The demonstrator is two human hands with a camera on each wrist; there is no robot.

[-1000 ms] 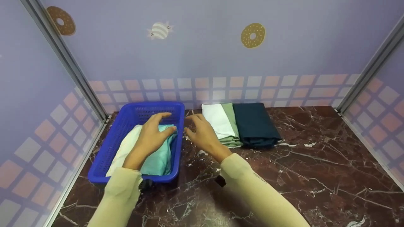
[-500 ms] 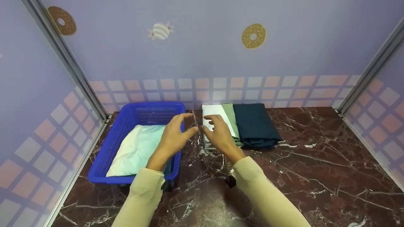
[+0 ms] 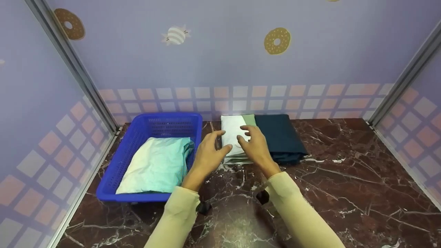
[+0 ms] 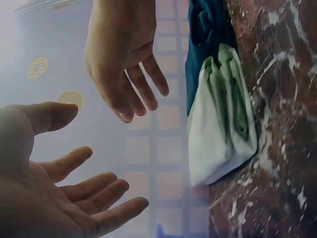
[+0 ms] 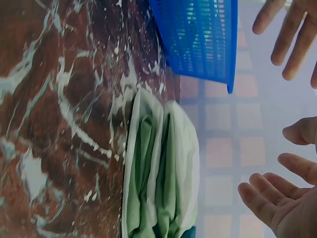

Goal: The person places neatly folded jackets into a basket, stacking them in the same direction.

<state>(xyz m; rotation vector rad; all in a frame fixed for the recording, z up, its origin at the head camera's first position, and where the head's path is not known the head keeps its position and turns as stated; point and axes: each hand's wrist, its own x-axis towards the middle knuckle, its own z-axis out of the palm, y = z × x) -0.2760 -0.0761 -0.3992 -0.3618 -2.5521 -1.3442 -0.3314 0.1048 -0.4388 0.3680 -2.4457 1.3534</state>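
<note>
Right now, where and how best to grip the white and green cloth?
Probably by the front edge of the white and green cloth, coming low from the near side and pinching all layers together: open folds face that way. Its right side adjoins the dark cloth and its back is near the wall, so front and left look freer.

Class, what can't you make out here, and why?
- Head: floor of the blue basket, under the turquoise cloth.
- Head: part of the white-green cloth, behind the right hand.
- Left wrist: part of the navy cloth, past the top edge.
- Right wrist: most of the left hand, past the corner.
</note>
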